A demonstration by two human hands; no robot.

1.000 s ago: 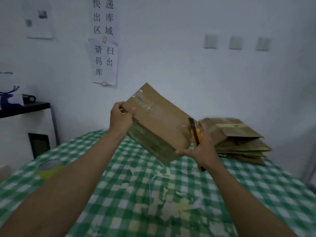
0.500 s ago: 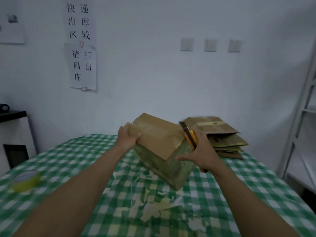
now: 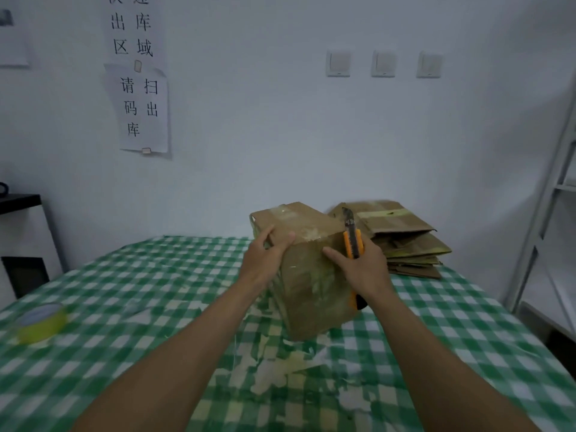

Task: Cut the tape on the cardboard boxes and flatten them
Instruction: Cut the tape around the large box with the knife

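Fingers [image 3: 266,236] of the left hand [image 3: 265,263] curl over the top left edge of the cardboard box [image 3: 311,285], with the thumb pressed on the top face, so this hand grips the box. The right hand [image 3: 366,266] is wrapped around an orange utility knife [image 3: 352,241]. Its blade points up at 12 o'clock beside the box's right edge, and the thumb stretches out to touch the near face.

The box stands tilted on one lower corner on the table, roughly at the middle of the view. Its flaps are closed and glossy clear tape [image 3: 288,213] runs across the top, so what is inside cannot be seen. The near face looks wrinkled with tape film.

Torn pale scraps [image 3: 280,369] lie on the green-and-white checked tablecloth [image 3: 140,291] at 6 o'clock of the box. At 2 o'clock, just behind the right hand, sits a stack of flattened boxes [image 3: 405,241] with yellowish tape strips. Well apart at 9 o'clock lies a yellow tape roll [image 3: 40,322], blurred.

On the wall hang paper notices [image 3: 140,110] at 11 o'clock and three switches [image 3: 383,63] at 1 o'clock. A white shelf frame [image 3: 548,198] stands at 3 o'clock.
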